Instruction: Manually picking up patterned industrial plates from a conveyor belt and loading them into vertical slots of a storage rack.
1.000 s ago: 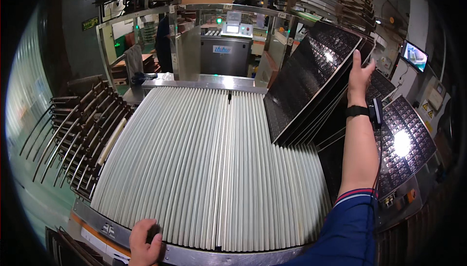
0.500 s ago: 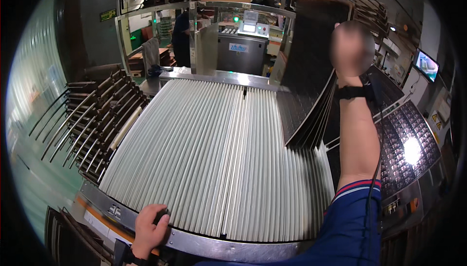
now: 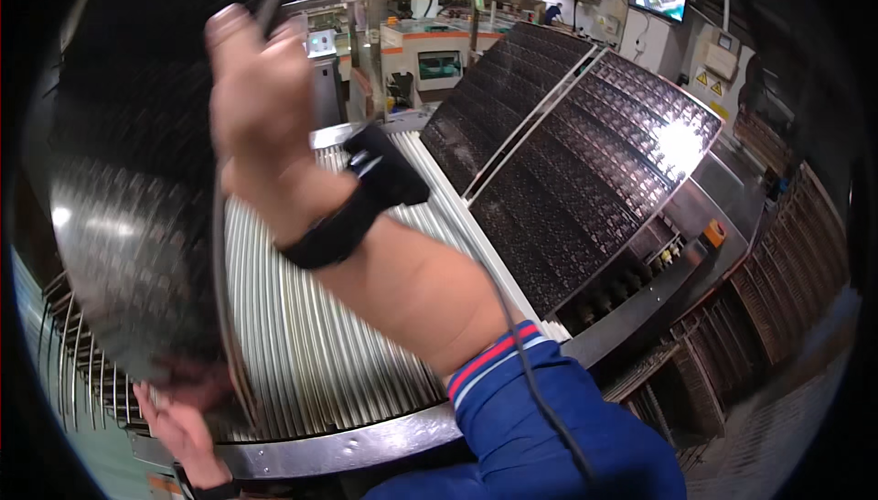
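We hold a dark panel (image 3: 137, 189) at our left, its face hiding part of the ribbed bed (image 3: 320, 363).
Our right hand (image 3: 263, 102), blurred, reaches across to the left and is closed around the panel's right edge, high up; we cannot tell whether it holds one sheet or several. Our left hand (image 3: 187, 431) is low, by the panel's bottom, fingers extended; we cannot tell whether it grips or only touches. A black strap (image 3: 329, 230) circles our right wrist, above a blue sleeve (image 3: 549, 408). Right of the bed's ribs lie two patterned boards (image 3: 631, 125), tilted, with a pale strip between them and bright glare on the outer one. A metal rail (image 3: 347, 450) runs along the bed's near edge.
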Tool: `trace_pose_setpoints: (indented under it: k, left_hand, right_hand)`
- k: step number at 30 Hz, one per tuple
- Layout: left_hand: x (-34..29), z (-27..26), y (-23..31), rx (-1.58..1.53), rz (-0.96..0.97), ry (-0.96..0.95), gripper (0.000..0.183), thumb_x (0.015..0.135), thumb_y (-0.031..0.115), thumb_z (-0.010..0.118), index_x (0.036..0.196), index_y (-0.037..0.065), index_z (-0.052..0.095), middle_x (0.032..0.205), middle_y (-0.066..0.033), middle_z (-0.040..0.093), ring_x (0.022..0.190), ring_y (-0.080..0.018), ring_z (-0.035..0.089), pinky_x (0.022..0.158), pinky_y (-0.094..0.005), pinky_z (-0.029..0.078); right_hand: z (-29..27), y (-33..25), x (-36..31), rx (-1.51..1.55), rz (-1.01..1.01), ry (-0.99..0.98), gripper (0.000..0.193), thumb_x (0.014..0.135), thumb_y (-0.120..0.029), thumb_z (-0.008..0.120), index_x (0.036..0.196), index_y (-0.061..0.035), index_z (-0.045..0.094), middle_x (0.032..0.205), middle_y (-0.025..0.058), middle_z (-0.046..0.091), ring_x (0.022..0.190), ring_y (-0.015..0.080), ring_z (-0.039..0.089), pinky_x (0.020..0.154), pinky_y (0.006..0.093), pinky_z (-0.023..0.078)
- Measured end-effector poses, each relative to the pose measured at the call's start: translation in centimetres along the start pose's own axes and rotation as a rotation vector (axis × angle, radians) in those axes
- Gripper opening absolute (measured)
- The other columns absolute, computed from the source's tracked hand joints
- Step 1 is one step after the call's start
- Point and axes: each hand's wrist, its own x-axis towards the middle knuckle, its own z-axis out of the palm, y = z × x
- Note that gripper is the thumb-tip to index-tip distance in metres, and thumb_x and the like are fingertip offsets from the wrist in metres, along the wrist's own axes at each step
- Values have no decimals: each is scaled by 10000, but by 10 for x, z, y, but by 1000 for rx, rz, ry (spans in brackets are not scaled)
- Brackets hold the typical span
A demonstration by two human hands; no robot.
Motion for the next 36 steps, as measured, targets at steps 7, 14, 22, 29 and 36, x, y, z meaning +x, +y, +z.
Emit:
trace_pose_setpoints:
  k: [7,14,22,29,36]
  left_hand:
    - [-42,-138,83,276,244,-16,311,1031,269,534,1171,14,641,1120,-123,674,1103,-230,609,1050,-385,452]
    - [-119,-95,151,181,539,305,370,1034,389,486,1040,71,676,933,-122,708,878,-272,664,866,-408,520]
    - [-278,-127,212,-6,811,461,397,992,364,590,1285,97,571,1199,-105,660,1073,-290,633,987,-452,494]
    - [-371,-225,301,104,979,558,315,988,296,631,1214,81,588,1177,-80,664,1059,-256,654,957,-459,536]
    - [-492,-295,427,357,980,702,231,995,284,628,1142,107,605,1065,-58,688,946,-220,680,862,-421,564]
  right_hand:
    - [79,38,-61,311,-26,-369,213,1010,-154,563,1152,3,536,998,76,573,919,157,537,859,335,454]
    - [108,41,-75,483,40,-489,300,971,-201,596,1125,55,566,1064,191,587,953,323,588,880,457,479]
    - [181,78,-134,1617,1100,-830,483,995,-298,597,1277,93,565,1267,228,633,1076,344,659,993,481,528]
    - [207,8,-179,275,109,-1638,465,1037,-102,521,1491,-39,442,1470,129,509,1274,237,557,1029,414,509]
    - [284,5,-355,172,368,-1509,485,912,-162,716,1309,12,500,1021,80,683,765,123,694,634,237,576]
